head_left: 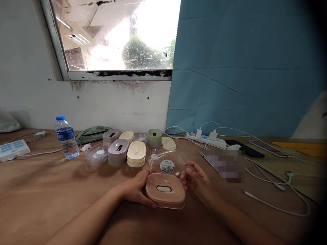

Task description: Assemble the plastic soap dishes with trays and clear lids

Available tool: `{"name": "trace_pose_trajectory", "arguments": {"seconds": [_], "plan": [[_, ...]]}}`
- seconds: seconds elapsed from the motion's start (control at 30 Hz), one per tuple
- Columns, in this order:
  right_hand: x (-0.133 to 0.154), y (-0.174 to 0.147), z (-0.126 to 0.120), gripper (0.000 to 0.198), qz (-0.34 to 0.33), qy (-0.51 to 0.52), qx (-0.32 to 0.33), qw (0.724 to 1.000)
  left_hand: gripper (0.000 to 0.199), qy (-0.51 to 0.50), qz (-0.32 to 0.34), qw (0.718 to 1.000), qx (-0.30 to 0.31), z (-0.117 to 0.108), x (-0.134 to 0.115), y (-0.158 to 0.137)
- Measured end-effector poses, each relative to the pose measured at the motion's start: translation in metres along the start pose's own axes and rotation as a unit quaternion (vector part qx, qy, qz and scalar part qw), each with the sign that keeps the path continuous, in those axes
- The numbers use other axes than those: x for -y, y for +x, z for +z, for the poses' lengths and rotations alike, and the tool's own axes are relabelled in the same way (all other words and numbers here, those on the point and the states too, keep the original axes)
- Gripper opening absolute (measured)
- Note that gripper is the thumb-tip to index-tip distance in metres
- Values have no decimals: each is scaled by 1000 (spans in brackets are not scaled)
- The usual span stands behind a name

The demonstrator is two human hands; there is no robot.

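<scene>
In front of me, a pink rounded plastic lid with a pale slot in its top sits low over the table. My left hand wraps round its left side, thumb along the near edge. Just behind it, a clear plastic container with a round printed label stands tilted up. The fingers of my right hand are pinched at the container's right edge. Farther back are a lilac lidded box, stacked cream lids, a green lidded box and clear containers.
A water bottle stands at the left, near a green pouch and a power strip. To the right lie a blurred-out phone-like slab, another power strip, phones and loose white cables. A wall and blue curtain rise behind.
</scene>
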State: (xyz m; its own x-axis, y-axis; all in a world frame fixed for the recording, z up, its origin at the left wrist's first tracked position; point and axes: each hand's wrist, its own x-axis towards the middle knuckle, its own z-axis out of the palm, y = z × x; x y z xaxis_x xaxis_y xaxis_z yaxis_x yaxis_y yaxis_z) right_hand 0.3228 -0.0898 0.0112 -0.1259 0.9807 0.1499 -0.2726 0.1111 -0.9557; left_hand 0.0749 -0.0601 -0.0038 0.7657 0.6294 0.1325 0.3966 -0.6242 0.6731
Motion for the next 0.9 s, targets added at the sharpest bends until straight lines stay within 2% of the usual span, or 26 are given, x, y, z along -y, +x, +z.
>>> {"name": "trace_pose_trajectory", "arguments": {"seconds": [0.13, 0.2, 0.3, 0.4, 0.5, 0.63, 0.73, 0.8, 0.9], "plan": [[-1, -1, 0, 30, 53, -37, 34, 997, 120, -33, -9, 999, -30, 3, 5, -1], [-3, 0, -2, 32, 76, -55, 40, 995, 123, -45, -3, 998, -34, 4, 5, -1], [-8, 5, -8, 32, 107, -84, 39, 990, 118, -46, 13, 998, -36, 3, 3, -1], [-11, 10, -16, 34, 107, -161, 48, 980, 111, -29, 18, 999, -34, 2, 2, -1], [-13, 13, -22, 36, 105, -259, 82, 957, 108, -10, 31, 999, -33, 1, 2, -1], [-14, 13, -25, 40, 116, -333, 135, 926, 99, 25, 62, 997, -36, -1, 0, 1], [-14, 11, -26, 45, 93, -387, 174, 901, 90, 49, 79, 995, -34, -3, -5, 2], [-12, 9, -25, 49, 49, -420, 183, 888, 88, 51, 81, 995, -33, -4, -7, 2], [-6, 6, -22, 44, -26, -451, 137, 882, 90, 46, 78, 995, -33, -5, -10, 2]]}}
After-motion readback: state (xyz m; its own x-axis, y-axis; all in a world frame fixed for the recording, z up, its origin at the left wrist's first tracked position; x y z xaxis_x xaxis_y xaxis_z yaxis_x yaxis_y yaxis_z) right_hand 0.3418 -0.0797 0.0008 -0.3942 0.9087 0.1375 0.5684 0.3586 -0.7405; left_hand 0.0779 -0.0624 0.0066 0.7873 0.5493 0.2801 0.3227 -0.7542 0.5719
